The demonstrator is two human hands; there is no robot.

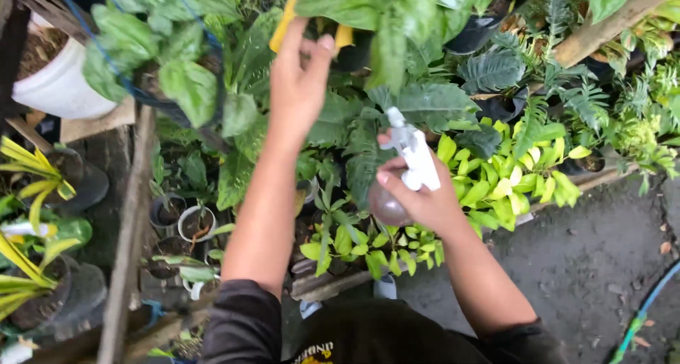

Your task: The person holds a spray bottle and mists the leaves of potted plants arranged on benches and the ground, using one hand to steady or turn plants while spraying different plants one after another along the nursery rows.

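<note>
spray bottle (397, 194) body mostly hidden by right hand (425, 197), left hand (297, 81) fingers blurred

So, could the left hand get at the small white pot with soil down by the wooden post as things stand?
Probably yes. The left hand is raised among the hanging leaves and holds nothing that shows, and the small white pot sits uncovered below the forearm. It would only need to come down.

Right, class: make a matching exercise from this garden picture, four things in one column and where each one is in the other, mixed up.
Things:
1. spray bottle
2. white pot
3. left hand
4. hose

Places:
A. raised among the leaves at the top
B. on the ground, bottom right corner
C. in the right hand
D. top left corner

Pairs: 1-C, 2-D, 3-A, 4-B
</note>
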